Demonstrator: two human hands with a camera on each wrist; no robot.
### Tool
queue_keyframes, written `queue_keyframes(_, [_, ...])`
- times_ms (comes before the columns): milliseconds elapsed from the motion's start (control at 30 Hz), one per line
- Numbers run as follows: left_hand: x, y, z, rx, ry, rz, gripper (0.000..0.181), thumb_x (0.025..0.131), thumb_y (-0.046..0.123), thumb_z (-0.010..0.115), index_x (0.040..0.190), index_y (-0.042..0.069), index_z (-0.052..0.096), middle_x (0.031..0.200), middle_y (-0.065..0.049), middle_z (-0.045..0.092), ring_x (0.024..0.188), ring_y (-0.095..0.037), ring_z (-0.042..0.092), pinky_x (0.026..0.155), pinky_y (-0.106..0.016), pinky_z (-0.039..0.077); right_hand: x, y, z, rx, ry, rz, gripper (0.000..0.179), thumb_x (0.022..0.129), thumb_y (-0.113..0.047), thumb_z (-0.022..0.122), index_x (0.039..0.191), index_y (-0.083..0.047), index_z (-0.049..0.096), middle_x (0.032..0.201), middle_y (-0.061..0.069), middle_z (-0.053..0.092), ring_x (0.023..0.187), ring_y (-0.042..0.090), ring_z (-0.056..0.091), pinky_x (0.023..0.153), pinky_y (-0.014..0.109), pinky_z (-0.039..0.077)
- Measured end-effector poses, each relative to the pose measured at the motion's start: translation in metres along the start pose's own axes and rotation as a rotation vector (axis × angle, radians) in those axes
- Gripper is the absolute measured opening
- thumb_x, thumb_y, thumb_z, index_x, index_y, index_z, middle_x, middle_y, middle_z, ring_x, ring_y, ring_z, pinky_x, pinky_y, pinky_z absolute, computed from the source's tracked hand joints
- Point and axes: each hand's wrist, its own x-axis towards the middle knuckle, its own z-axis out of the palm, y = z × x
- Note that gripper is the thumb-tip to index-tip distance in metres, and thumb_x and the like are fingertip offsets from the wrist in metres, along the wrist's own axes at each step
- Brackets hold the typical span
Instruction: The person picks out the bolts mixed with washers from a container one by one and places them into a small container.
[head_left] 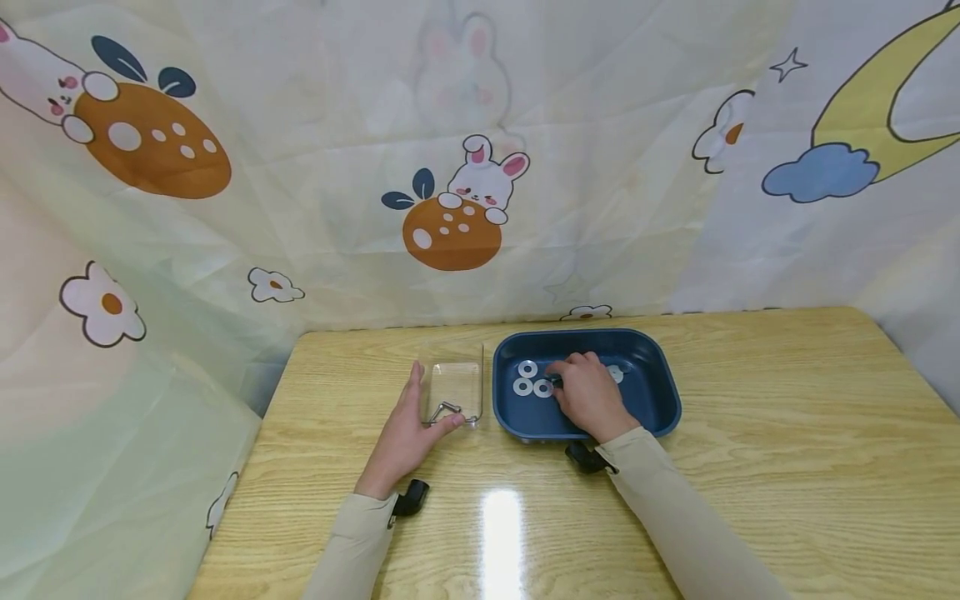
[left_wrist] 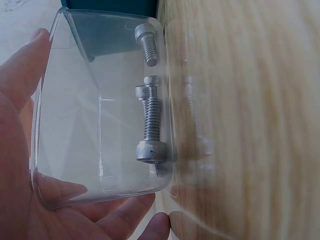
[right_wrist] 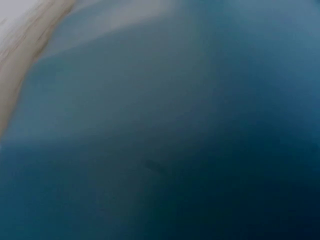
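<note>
My left hand [head_left: 408, 437] grips a clear plastic box [head_left: 455, 367], thumb at its near side and fingers along its left side. Several silver socket-head bolts [left_wrist: 151, 120] lie inside the box, as the left wrist view shows close up. Over in the dark blue tray [head_left: 667, 392], my right hand [head_left: 592, 396] reaches down with curled fingers. Thumb and forefinger pinch a small dark piece [head_left: 554, 381], whose kind I cannot tell. Pale ring-shaped washers [head_left: 522, 387] lie just left of these fingertips. Another washer [head_left: 616, 373] shows to the right of the hand.
The box and tray stand side by side on a wooden table [head_left: 787, 433], near its back edge. A patterned cloth [head_left: 600, 208] hangs behind and to the left. Only the tray's blurred blue surface [right_wrist: 150, 125] and a pale strip appear in the right wrist view.
</note>
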Motion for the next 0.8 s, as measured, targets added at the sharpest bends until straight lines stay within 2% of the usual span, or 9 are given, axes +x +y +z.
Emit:
queue_keyframes(200, [-0.0003, -0.0005, -0.0002, -0.006, -0.003, -0.001, 0.114, 0.086, 0.056, 0.074, 0.163, 0.020, -0.001, 0.168, 0.002, 0.011, 0.150, -0.033, 0.019, 0.117, -0.058, 0.023, -0.0006, 0.0005, 0.0017, -0.012, -0.031, 0.028, 0.022, 0.086, -0.007, 0.078, 0.108, -0.009, 0.078, 0.104, 0.016, 0.068, 0.096, 0.036, 0.057, 0.086, 0.051, 0.052])
queue_keyframes(500, [-0.0002, -0.0003, 0.0001, -0.005, -0.002, -0.010, 0.114, 0.086, 0.056, 0.075, 0.163, 0.020, 0.000, 0.167, 0.002, 0.012, 0.150, -0.032, 0.019, 0.117, -0.057, 0.022, -0.0008, 0.0019, 0.0039, -0.033, -0.027, 0.038, 0.020, 0.086, -0.006, 0.078, 0.105, -0.007, 0.078, 0.102, 0.016, 0.069, 0.095, 0.036, 0.058, 0.084, 0.050, 0.053])
queue_keyframes(800, [0.0001, -0.0010, -0.0002, 0.002, -0.002, -0.016, 0.114, 0.085, 0.056, 0.075, 0.164, 0.020, 0.000, 0.167, 0.002, 0.012, 0.151, -0.032, 0.019, 0.117, -0.057, 0.023, -0.0003, 0.0009, 0.0025, -0.042, -0.051, 0.057, 0.007, 0.088, -0.005, 0.074, 0.094, -0.007, 0.077, 0.094, 0.013, 0.068, 0.086, 0.032, 0.056, 0.079, 0.048, 0.053])
